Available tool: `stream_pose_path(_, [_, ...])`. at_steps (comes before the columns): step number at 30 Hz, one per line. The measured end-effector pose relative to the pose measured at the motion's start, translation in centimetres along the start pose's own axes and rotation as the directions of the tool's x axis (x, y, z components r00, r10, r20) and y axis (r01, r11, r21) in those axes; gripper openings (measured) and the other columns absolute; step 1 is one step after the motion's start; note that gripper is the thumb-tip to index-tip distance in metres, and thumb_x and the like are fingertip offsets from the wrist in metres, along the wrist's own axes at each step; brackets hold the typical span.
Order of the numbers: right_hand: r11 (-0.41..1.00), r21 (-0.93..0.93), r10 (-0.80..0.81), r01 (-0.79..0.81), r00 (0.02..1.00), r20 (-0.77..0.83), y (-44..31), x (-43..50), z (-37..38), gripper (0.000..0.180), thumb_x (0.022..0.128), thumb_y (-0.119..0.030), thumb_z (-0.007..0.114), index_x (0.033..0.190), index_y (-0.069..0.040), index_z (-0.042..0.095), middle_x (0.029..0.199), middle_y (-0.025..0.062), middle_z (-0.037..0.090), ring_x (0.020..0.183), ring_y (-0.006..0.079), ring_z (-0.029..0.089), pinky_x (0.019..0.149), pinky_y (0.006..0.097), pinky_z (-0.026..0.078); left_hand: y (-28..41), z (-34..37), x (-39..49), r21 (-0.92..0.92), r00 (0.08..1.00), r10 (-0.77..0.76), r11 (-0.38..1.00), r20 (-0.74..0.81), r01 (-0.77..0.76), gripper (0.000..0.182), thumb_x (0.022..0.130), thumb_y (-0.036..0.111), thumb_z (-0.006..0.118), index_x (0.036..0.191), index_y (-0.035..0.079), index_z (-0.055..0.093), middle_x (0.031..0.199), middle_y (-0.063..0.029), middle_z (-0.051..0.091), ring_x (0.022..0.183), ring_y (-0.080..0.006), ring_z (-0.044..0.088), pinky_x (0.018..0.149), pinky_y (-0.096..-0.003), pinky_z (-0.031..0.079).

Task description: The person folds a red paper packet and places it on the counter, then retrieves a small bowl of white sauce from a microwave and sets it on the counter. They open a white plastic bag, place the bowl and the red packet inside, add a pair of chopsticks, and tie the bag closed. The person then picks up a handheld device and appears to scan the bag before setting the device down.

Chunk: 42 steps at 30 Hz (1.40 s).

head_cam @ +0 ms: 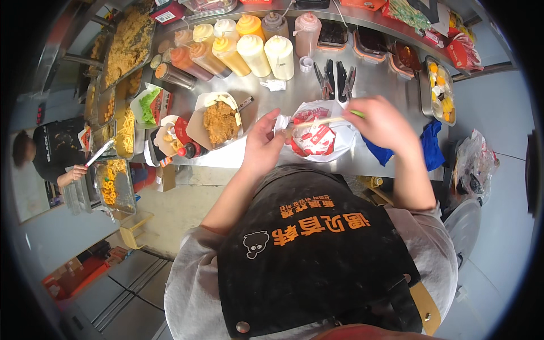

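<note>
A white plastic bag (pixel 346 142) with red print stands on the steel counter in front of me, its top spread open. Inside sits a food package in red-and-white wrapping (pixel 314 138). At the bag's left side my left hand (pixel 265 142) pinches a small crumpled white piece (pixel 282 122), perhaps the bag's handle. A pale thin stick (pixel 321 122), possibly a wrapped chopstick, lies across above the package. Its right end is at the fingers of my right hand (pixel 382 121), which is blurred and closed around it, with a bit of green showing.
Left of the bag stand a box of fried chicken (pixel 221 121), a small bottle with a red cap (pixel 192 150) and a lettuce box (pixel 149 106). Behind are several sauce bottles (pixel 253 55) and two black staplers (pixel 329 80). A blue cloth (pixel 432 144) lies right; a co-worker (pixel 59 144) holds tongs (pixel 100 153) at left.
</note>
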State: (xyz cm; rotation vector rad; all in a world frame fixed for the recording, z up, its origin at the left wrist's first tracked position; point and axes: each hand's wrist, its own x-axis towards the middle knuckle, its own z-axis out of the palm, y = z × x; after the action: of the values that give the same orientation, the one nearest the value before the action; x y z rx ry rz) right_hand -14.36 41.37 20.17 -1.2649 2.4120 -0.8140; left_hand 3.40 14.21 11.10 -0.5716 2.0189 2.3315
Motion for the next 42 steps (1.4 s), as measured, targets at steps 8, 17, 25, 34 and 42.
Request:
stream_pose_path(8, [1.0,-0.017,-0.014,0.015,0.999,0.045,2.5,6.5,13.4,0.027,0.101,-0.018,0.07,0.124,-0.009,0.081,0.132,0.0194,0.076,0.121,0.0398,0.073,0.107,0.0471,0.058,-0.5,0.0,-0.5,-0.037,0.997,0.057,0.998,-0.048,-0.058,0.051,0.106,-0.007,0.059,0.156,-0.006,0.05,0.136,-0.0121,0.07,0.103,-0.0121,0.07,0.09,-0.0282,0.057])
stream_pose_path(17, [0.939,-0.223,0.286,-0.263,0.955,0.079,3.2,6.4,12.5,0.033,0.101,-0.027,0.073,0.128,-0.009,0.08,0.145,0.0218,0.067,0.116,0.0462,0.072,0.105,0.0485,0.058,-0.1,-3.9,-1.8,-0.021,0.994,-0.026,1.0,-0.111,0.023,0.048,0.104,-0.006,0.06,0.151,-0.004,0.056,0.137,-0.0167,0.071,0.094,-0.0136,0.072,0.086,-0.0293,0.059])
stream_pose_path(25, [0.705,-0.709,0.452,-0.023,0.784,0.424,-0.8,9.8,11.2,0.031,0.101,-0.032,0.068,0.125,-0.019,0.083,0.141,0.0136,0.068,0.131,0.0376,0.066,0.109,0.0501,0.055,0.1,-8.3,-1.7,-0.07,0.997,-0.019,0.997,0.073,0.024,0.045,0.103,-0.011,0.059,0.147,-0.004,0.059,0.131,-0.0119,0.073,0.094,-0.0138,0.072,0.083,-0.0268,0.056])
stream_pose_path(34, [0.982,-0.144,0.082,-0.121,0.964,-0.252,-3.4,28.8,0.1,0.034,0.103,-0.032,0.067,0.099,0.0,0.079,0.092,0.0265,0.075,0.088,0.0459,0.074,0.08,0.0527,0.058,0.4,-12.1,-1.6,0.127,0.929,-0.08,0.991,0.362,0.036,0.036,0.11,-0.001,0.061,0.145,0.002,0.064,0.114,-0.0025,0.075,0.095,-0.009,0.073,0.08,-0.0255,0.056])
stream_pose_path(42, [0.974,-0.225,-0.107,-0.016,0.846,-0.523,0.1,51.9,-4.8,0.035,0.1,-0.037,0.074,0.119,-0.008,0.08,0.101,0.012,0.081,0.092,0.0257,0.077,0.088,0.0416,0.06,0.7,-15.2,-0.9,0.035,0.834,-0.089,0.996,0.545,0.084,0.048,0.108,-0.008,0.055,0.154,0.004,0.057,0.107,-0.0044,0.074,0.109,-0.0133,0.075,0.096,-0.0286,0.056])
